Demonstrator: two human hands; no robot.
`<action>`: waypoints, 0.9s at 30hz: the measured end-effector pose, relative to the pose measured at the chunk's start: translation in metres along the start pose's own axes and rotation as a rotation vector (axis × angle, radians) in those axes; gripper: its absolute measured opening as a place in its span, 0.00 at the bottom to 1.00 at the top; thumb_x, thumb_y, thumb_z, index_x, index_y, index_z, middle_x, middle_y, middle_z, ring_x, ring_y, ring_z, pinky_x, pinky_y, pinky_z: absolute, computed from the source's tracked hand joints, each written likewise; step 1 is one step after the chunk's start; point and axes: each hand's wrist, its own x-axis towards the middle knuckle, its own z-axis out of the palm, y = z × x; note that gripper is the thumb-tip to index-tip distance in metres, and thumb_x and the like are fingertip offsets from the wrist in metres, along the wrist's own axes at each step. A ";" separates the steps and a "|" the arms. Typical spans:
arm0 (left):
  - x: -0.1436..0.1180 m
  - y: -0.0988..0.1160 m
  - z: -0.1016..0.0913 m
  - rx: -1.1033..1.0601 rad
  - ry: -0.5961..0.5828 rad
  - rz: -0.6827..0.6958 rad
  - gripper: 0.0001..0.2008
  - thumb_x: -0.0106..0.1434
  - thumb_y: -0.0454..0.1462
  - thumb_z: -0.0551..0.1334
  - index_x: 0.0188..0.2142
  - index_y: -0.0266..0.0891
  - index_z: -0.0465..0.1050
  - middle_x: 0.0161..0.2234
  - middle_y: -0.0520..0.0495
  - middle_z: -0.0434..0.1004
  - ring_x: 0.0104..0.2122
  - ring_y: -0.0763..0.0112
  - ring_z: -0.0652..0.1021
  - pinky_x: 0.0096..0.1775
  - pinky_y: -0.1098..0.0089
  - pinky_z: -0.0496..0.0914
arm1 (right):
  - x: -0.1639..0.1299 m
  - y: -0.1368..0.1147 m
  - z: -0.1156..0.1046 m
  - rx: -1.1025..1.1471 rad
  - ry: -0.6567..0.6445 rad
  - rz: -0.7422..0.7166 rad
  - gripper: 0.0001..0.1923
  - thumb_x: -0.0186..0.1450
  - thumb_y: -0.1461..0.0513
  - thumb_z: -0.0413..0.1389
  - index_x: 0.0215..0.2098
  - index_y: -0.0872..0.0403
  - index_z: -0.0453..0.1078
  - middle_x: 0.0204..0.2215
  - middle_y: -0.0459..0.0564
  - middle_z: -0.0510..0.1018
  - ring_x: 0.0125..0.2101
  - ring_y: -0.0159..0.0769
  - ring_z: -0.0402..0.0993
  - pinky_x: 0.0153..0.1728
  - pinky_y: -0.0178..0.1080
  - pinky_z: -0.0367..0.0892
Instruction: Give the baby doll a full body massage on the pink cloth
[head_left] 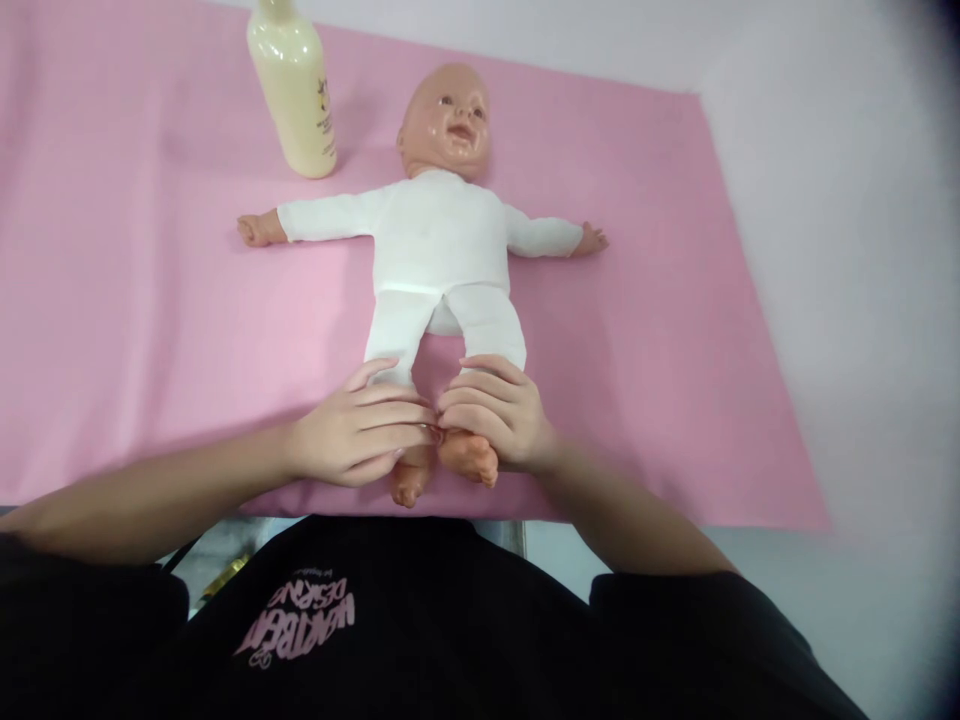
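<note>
A baby doll [442, 250] in a white suit lies face-up, arms spread, on a pink mat [675, 330], head toward twelve o'clock and bare feet at six, near the mat's front edge. The left hand [360, 430] and right hand [499, 415] each curl closed around a lower leg, fingertips touching between the two ankles. The doll looks light — soft in the cloth body, harder and smoother at the plastic feet — so the clothed shins probably offer the surest grip. A cream lotion bottle [294, 90] stands at eleven o'clock.
</note>
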 end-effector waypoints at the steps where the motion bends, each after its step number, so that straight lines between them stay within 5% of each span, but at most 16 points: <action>1: 0.001 0.001 0.000 -0.001 -0.013 -0.010 0.14 0.69 0.35 0.55 0.51 0.45 0.76 0.48 0.49 0.84 0.52 0.66 0.80 0.70 0.49 0.57 | 0.001 -0.001 -0.001 0.013 0.002 0.010 0.08 0.72 0.65 0.50 0.34 0.51 0.67 0.27 0.42 0.80 0.29 0.31 0.77 0.45 0.42 0.76; 6: 0.003 0.003 -0.002 -0.028 -0.062 -0.035 0.14 0.70 0.35 0.53 0.47 0.45 0.77 0.45 0.50 0.85 0.50 0.67 0.80 0.71 0.50 0.54 | 0.001 -0.003 -0.003 0.102 0.026 0.059 0.07 0.69 0.65 0.53 0.32 0.51 0.63 0.23 0.41 0.77 0.24 0.31 0.74 0.35 0.39 0.75; 14: 0.004 0.002 0.001 -0.051 -0.085 0.025 0.13 0.72 0.36 0.52 0.48 0.43 0.75 0.44 0.48 0.85 0.49 0.69 0.81 0.72 0.54 0.49 | -0.002 -0.006 -0.006 0.220 -0.018 0.115 0.19 0.69 0.46 0.48 0.31 0.51 0.64 0.21 0.43 0.71 0.23 0.34 0.72 0.30 0.41 0.72; 27: 0.005 0.002 0.002 -0.036 -0.075 0.046 0.13 0.72 0.36 0.53 0.47 0.42 0.76 0.42 0.48 0.84 0.48 0.68 0.81 0.71 0.54 0.52 | -0.004 -0.018 0.003 0.309 0.054 0.004 0.05 0.62 0.67 0.51 0.34 0.51 0.65 0.21 0.41 0.74 0.23 0.32 0.74 0.34 0.37 0.77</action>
